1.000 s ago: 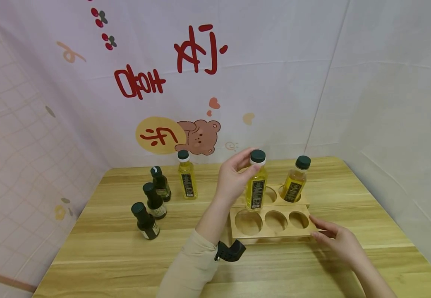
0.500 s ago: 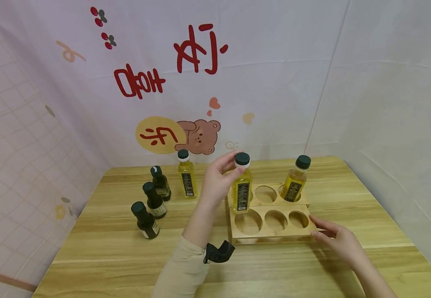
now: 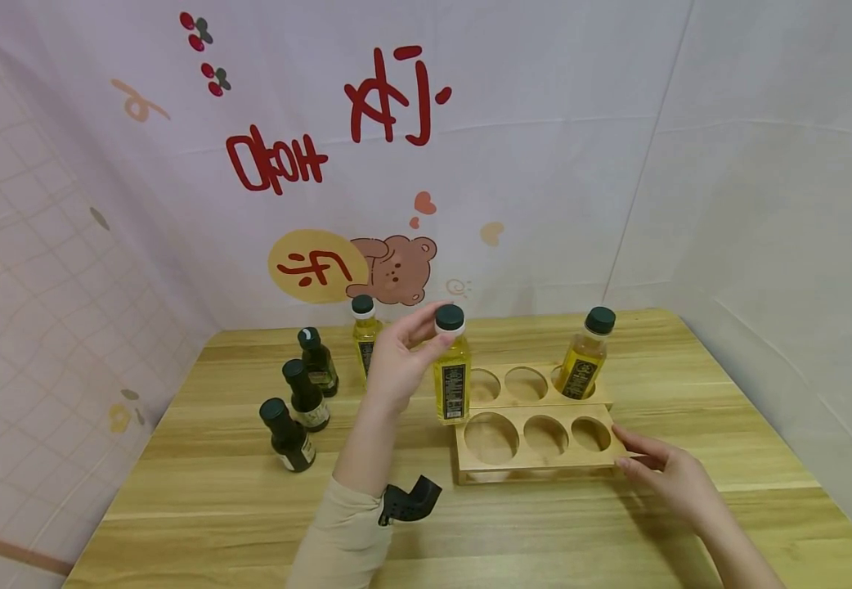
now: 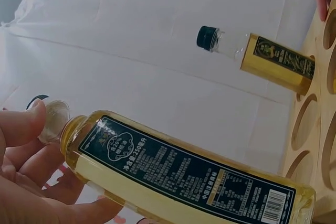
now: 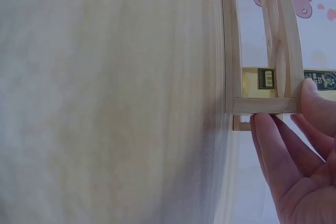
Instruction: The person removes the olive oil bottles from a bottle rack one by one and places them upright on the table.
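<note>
My left hand [image 3: 396,360] holds a bottle of yellow oil [image 3: 453,384] by its neck, just under the dark green cap. It is nearly upright beside the left end of a two-tier wooden bottle rack [image 3: 536,464]. The left wrist view shows its dark label [image 4: 178,163] and barcode. With thumb and fingers my right hand [image 3: 669,483] grips the rack's right end, thumb on top in the right wrist view [image 5: 304,161]. Another oil bottle [image 3: 582,364] stands in the rack's back right hole. The other round holes that show hold nothing.
Several bottles stand on the wooden table [image 3: 213,507] at the left: small dark bottles [image 3: 293,442] in a slanting row and a yellow oil bottle [image 3: 365,335], partly behind my left hand. A white printed cloth [image 3: 544,164] hangs behind the table.
My left hand has carried the oil bottle leftward, from over the rack's middle-left to its left end, uncovering the back left hole. The right hand and rack have stayed put.
</note>
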### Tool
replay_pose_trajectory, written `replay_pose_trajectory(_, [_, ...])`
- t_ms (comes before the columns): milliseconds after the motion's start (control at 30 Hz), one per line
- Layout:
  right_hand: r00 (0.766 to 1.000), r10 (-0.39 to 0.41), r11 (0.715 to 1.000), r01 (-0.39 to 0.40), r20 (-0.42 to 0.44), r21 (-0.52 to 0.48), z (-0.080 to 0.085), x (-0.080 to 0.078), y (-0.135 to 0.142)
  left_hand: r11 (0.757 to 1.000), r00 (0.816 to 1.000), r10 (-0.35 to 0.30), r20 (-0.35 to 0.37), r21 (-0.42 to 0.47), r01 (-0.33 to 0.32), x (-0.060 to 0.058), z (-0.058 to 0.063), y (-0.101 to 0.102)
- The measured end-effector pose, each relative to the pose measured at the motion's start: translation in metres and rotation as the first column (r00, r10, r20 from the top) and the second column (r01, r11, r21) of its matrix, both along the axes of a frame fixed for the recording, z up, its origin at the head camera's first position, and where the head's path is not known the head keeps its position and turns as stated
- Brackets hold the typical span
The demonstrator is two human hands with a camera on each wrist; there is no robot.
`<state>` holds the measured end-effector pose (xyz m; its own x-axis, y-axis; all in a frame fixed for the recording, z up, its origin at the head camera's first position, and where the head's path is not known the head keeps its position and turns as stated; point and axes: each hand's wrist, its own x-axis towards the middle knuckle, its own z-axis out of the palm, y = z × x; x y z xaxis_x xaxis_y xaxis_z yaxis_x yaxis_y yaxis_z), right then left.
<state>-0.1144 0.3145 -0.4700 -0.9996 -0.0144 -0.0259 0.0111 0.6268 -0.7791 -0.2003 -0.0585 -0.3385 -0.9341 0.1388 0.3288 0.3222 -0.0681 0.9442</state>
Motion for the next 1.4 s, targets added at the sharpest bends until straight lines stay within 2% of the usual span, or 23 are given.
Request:
replay_pose_trajectory(233, [1.0,0.0,1.0,0.0,0.001,0.02,0.0,0.001,0.0,0.999,1.0,0.027,-0.008,0.025,-0.027,0.001,-0.003,-0.02])
replay_pose_trajectory(467, [1.0,-0.003,1.0,0.003,0.007,0.01,0.0,0.002,-0.001,0.999,0.998,0.048,-0.033,-0.007,-0.048,0.001,-0.012,-0.036])
replay_pose_trajectory(567, [1.0,-0.005,1.0,0.005,0.01,0.002,0.0,0.002,-0.001,0.998,0.998,0.059,-0.024,-0.024,-0.06,0.0,-0.017,-0.041])
replay_pose_trajectory(900, [1.0,-0.005,1.0,0.005,0.01,-0.016,0.001,0.002,-0.002,0.985,0.988,0.155,0.024,-0.075,-0.153,-0.005,-0.034,-0.066])
replay_pose_trajectory(1167, [1.0,-0.003,1.0,0.003,0.001,-0.006,-0.001,0.001,-0.001,0.977,0.976,0.205,0.072,-0.071,-0.2,-0.007,-0.042,-0.083])
replay_pose_trajectory(1400, [1.0,-0.007,1.0,0.007,-0.002,0.025,-0.001,0.001,-0.001,0.974,0.974,0.221,0.051,-0.059,-0.217,-0.009,-0.05,-0.094])
